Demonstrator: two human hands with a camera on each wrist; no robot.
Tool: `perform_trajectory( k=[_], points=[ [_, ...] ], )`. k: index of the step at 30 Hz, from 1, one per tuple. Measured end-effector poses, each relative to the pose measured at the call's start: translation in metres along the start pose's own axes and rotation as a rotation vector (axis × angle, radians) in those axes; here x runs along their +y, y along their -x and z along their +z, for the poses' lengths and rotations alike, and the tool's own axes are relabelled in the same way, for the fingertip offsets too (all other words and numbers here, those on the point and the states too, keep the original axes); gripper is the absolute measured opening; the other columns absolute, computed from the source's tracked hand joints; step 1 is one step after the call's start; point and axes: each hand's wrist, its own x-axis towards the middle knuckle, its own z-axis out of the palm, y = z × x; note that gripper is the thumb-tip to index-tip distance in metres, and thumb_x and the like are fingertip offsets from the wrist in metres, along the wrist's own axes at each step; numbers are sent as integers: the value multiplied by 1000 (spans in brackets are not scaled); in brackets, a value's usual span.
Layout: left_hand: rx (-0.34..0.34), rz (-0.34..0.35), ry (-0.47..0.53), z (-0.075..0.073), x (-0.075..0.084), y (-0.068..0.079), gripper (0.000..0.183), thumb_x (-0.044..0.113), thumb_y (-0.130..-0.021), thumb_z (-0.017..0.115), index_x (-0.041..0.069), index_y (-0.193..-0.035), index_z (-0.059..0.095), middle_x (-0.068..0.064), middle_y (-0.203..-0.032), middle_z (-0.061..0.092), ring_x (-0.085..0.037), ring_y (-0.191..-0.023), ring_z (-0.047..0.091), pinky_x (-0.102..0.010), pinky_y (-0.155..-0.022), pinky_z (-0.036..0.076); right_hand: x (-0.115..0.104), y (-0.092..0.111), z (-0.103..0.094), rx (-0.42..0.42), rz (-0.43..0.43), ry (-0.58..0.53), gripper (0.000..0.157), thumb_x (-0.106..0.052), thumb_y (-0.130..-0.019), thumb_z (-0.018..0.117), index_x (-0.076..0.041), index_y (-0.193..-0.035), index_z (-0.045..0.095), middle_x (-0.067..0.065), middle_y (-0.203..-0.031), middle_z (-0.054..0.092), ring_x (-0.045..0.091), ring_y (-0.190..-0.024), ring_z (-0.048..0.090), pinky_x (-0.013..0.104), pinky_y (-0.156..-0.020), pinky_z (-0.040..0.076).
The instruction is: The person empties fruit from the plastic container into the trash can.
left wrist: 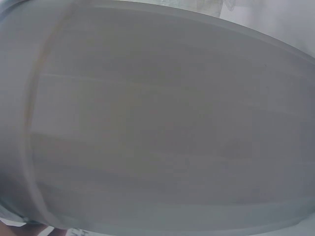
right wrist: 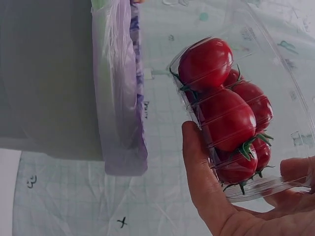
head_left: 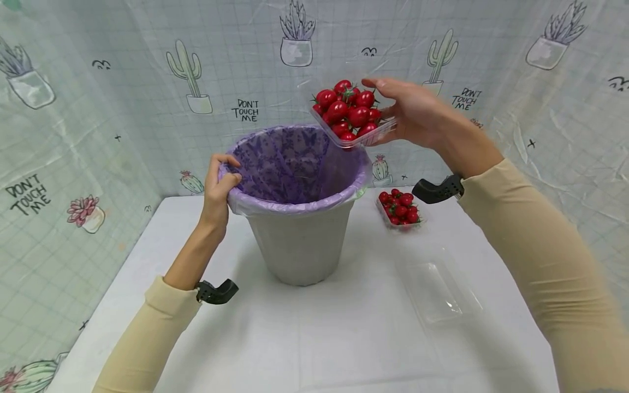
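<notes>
My left hand [head_left: 216, 191] grips the left rim of a pale trash bin [head_left: 300, 245], thumb and fingers curled over the purple liner bag [head_left: 295, 206] folded around its edge. The bin's outer wall [left wrist: 172, 118] fills most of the left wrist view. In my right hand [head_left: 417, 112] is a transparent plastic box [head_left: 344, 143] of red cherry tomatoes [head_left: 346, 109], held tilted above the bin's right rear rim. The right wrist view has the thumb [right wrist: 199, 172] along the box's side, with tomatoes [right wrist: 226, 118] and green stems behind the plastic.
A second box of cherry tomatoes [head_left: 400, 207] sits on the white table [head_left: 304, 338], right of the bin. Nearer me lies a transparent plastic container [head_left: 437, 295]. A patterned sheet [head_left: 142, 98] with cactus drawings hangs behind and at both sides.
</notes>
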Motion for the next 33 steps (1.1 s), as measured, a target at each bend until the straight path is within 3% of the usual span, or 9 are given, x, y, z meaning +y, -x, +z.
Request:
perform_trajectory(
  k=[7, 26, 33],
  points=[
    [0, -2, 1, 2, 0, 1, 22, 12, -84, 46, 22, -102, 54, 2, -109, 46, -16, -99, 43, -29, -85, 32, -3, -7, 14, 21, 4, 73, 49, -42, -109, 36, -37, -158, 37, -1, -172, 19, 36, -152, 35, 64, -108, 43],
    [10, 4, -10, 3, -1, 2, 22, 12, -82, 47, 21, -101, 54, 2, -109, 47, -16, -102, 43, -29, -88, 32, -5, -20, 39, 59, -19, 219, 50, -44, -110, 31, -41, -160, 31, 3, -172, 19, 33, -134, 56, 57, -106, 50],
    [8, 12, -17, 2, 1, 3, 22, 12, -83, 47, 22, -102, 53, 2, -109, 46, -16, -101, 43, -29, -88, 31, -6, -21, 44, 80, -42, 243, 48, -43, -110, 32, -42, -159, 33, 7, -167, 31, 30, -126, 61, 56, -104, 52]
  ],
)
